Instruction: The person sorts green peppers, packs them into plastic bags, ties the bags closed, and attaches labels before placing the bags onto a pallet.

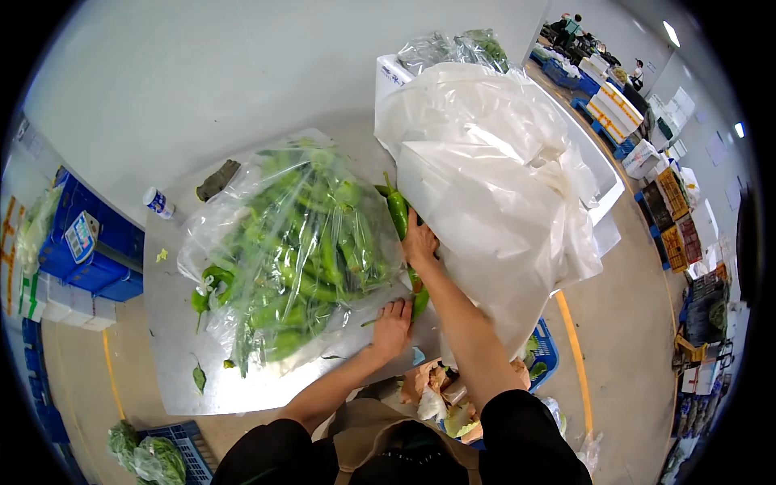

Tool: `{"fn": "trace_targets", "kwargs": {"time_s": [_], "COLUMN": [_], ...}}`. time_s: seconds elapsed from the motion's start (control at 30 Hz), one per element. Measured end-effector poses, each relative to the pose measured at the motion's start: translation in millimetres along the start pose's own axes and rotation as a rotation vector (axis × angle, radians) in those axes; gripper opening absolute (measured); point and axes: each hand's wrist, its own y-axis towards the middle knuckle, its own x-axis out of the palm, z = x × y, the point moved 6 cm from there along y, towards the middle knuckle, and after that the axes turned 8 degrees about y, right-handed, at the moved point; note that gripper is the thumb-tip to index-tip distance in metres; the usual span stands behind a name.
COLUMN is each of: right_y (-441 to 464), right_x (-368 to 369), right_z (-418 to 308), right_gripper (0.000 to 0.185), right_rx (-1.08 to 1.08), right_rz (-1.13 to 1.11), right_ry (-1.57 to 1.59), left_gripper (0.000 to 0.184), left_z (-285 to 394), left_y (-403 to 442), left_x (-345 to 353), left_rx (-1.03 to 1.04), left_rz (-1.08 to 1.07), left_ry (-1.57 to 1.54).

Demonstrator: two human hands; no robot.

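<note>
A large clear plastic bag full of green peppers [315, 242] lies on the metal table [186, 356]. My right hand [419, 241] is closed around a long green pepper [397, 208] between that bag and a white plastic sheet [485, 178]. Near the bag's lower right edge rests my left hand [392, 327], fingers bent and close to another green pepper [420, 303]; what it holds, if anything, is hidden. Loose peppers [200, 302] lie at the bag's left side.
Behind the bag are a dark glove [218, 181] and a white-and-blue container [159, 202]. A blue basket [546, 356] stands below the table's right side. Blue crates [89, 242] are at left; two people [571, 28] [637, 74] are far off.
</note>
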Motion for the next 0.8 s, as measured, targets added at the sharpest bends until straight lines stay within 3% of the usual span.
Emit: {"fn": "trace_targets", "kwargs": {"time_s": [0.1, 0.2, 0.3, 0.4, 0.5, 0.63, 0.67, 0.73, 0.8], "right_y": [-2, 9, -3, -24, -40, -74, -76, -80, -87], "right_x": [-23, -16, -21, -15, -1, -35, -32, -23, -15], "right_z": [-11, -4, 15, 47, 77, 55, 57, 67, 71], "right_gripper": [0.083, 0.085, 0.086, 0.080, 0.074, 0.069, 0.070, 0.071, 0.067], "right_rx": [0.069, 0.091, 0.084, 0.082, 0.106, 0.072, 0.040, -0.024, -0.087], "right_rz": [-0.038, -0.040, -0.124, -0.203, -0.341, -0.384, -0.369, -0.342, -0.267], "right_ry": [-0.022, 0.110, 0.330, 0.426, 0.774, 1.102, 1.024, 0.860, 0.976], "left_gripper": [0.052, 0.048, 0.037, 0.031, 0.033, 0.036, 0.035, 0.040, 0.039], "left_z": [-4, -24, -41, -49, -53, -43, -43, -47, -44], "left_y": [14, 17, -7, -48, -81, -33, -16, 9, 28], "left_x": [13, -8, -27, -39, -22, -5, 1, 18, 33], "left_rx": [-0.007, -0.233, -0.332, -0.383, -0.416, -0.598, -0.622, -0.728, -0.824], "left_rz": [-0.181, -0.252, -0.249, -0.399, -0.328, -0.042, 0.031, -0.018, -0.083], "left_ry": [0.018, -0.247, -0.443, -0.874, -1.582, -1.460, -1.453, -1.376, -1.425]}}
